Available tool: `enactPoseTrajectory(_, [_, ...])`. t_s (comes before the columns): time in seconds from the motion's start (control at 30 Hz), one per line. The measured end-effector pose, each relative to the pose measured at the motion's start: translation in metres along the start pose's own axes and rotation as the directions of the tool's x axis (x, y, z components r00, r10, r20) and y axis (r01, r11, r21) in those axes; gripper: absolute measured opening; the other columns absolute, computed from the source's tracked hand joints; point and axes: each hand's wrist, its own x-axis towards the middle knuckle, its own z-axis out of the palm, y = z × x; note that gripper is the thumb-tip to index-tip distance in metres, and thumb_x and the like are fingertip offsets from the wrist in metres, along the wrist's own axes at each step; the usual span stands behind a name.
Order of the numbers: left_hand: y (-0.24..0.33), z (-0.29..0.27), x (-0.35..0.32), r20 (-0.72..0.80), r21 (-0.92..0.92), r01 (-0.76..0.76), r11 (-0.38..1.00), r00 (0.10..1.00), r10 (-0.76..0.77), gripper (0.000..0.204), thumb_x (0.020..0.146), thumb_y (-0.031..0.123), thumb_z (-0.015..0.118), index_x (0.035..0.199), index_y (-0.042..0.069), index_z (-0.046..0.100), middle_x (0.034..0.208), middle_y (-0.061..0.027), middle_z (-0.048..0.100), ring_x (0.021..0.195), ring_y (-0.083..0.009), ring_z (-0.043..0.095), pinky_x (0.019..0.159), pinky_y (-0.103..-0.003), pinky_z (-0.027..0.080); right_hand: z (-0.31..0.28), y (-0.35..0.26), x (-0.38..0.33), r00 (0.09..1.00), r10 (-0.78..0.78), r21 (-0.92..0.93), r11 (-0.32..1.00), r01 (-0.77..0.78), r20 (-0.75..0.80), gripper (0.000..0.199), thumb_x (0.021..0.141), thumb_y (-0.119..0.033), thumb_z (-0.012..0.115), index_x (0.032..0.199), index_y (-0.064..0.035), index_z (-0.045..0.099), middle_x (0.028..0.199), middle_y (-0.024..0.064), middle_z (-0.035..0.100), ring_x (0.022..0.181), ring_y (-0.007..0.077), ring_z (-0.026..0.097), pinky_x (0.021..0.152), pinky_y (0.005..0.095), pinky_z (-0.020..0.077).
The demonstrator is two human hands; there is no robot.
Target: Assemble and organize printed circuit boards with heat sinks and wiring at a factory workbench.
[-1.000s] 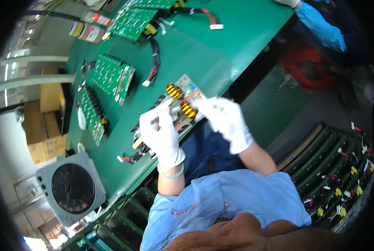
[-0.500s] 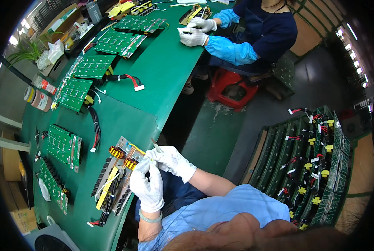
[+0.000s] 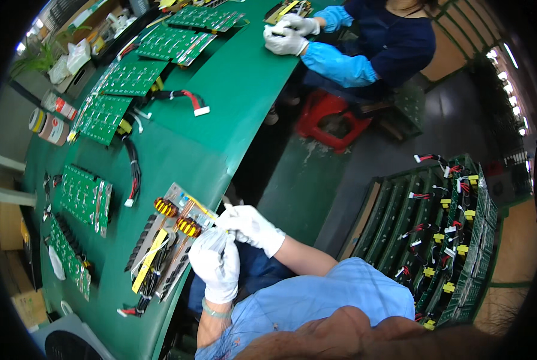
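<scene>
My white-gloved left hand (image 3: 216, 265) is closed in a pinch at the near edge of a circuit board assembly (image 3: 174, 195). Close beside it, my gloved right hand (image 3: 253, 228) has its fingers pressed together, and a thin greyish tip shows above them. What either hand holds is too small or hidden to name. The assembly lies on the green table with two copper-wound coils (image 3: 188, 227), a yellow-taped part (image 3: 150, 260), dark heat-sink-like strips and a black cable bundle with red and white ends.
More green circuit boards (image 3: 87, 193) lie along the table's left and far side, some trailing cables (image 3: 135, 171). Across the table, a co-worker's gloved hands (image 3: 286, 39) work at another board. A rack of upright boards (image 3: 454, 240) stands right; a red stool (image 3: 331, 123) is beyond.
The view has shifted slightly, so the table's things sit a little higher or further left. My hands stay together at the assembly's edge, the right fingers slightly shifted. The co-worker's hands have moved a little.
</scene>
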Motion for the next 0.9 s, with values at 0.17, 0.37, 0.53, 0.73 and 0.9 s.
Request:
enactPoseTrajectory(0.17, [0.003,0.001,-0.006,0.021,-0.105,0.014,0.994,1.000,-0.012,0.021,0.075,-0.001,0.071,0.094,0.005,0.066,0.092,-0.0099,0.067,0.088,-0.0285,0.065,0.080,-0.040,0.051,-0.010,0.006,-0.006,0.995,-0.082,-0.080,0.994,0.077,-0.059,0.013,0.084,-0.015,0.068,0.087,-0.0024,0.070,0.067,0.0011,0.062,0.046,0.0027,0.045,0.041,0.0183,0.0288])
enactPoseTrajectory(0.37, [0.007,0.001,-0.003,0.006,-0.110,0.045,0.993,0.999,-0.045,0.019,0.073,0.000,0.073,0.091,0.001,0.069,0.091,-0.0139,0.069,0.084,-0.0318,0.067,0.074,-0.039,0.053,-0.015,0.009,-0.009,0.993,-0.100,-0.074,0.993,0.095,-0.055,0.013,0.085,-0.016,0.069,0.083,-0.0030,0.068,0.063,-0.0002,0.059,0.045,0.0019,0.042,0.042,0.0183,0.0275])
enactPoseTrajectory(0.53, [0.006,-0.005,-0.010,0.065,-0.101,0.051,0.994,0.997,-0.044,0.025,0.075,-0.003,0.070,0.098,0.002,0.065,0.096,-0.0109,0.069,0.093,-0.0299,0.065,0.081,-0.040,0.050,-0.008,0.001,-0.015,0.993,-0.098,-0.198,0.977,0.084,-0.063,0.017,0.088,-0.018,0.068,0.081,-0.0029,0.068,0.064,-0.0014,0.059,0.051,0.0021,0.046,0.045,0.0189,0.0328])
enactPoseTrajectory(0.73, [0.005,-0.002,-0.025,-0.007,-0.224,0.189,0.956,0.981,-0.195,0.017,0.077,-0.001,0.069,0.093,0.001,0.067,0.095,-0.0134,0.068,0.090,-0.0300,0.065,0.081,-0.037,0.051,-0.016,0.011,-0.009,0.904,-0.344,-0.400,0.888,0.226,-0.253,0.018,0.091,-0.016,0.065,0.080,-0.0018,0.067,0.066,-0.0013,0.060,0.057,0.0033,0.050,0.053,0.0203,0.0393])
enactPoseTrajectory(0.9, [0.015,-0.003,-0.035,0.174,-0.732,0.566,0.380,0.694,-0.698,0.013,0.086,-0.006,0.060,0.097,0.000,0.060,0.108,-0.0133,0.065,0.083,-0.0131,0.059,0.075,-0.026,0.049,-0.018,-0.003,-0.015,0.885,-0.386,-0.501,0.837,0.219,-0.259,0.016,0.092,-0.017,0.065,0.087,-0.0028,0.069,0.065,-0.0025,0.058,0.053,0.0020,0.046,0.050,0.0187,0.0355])
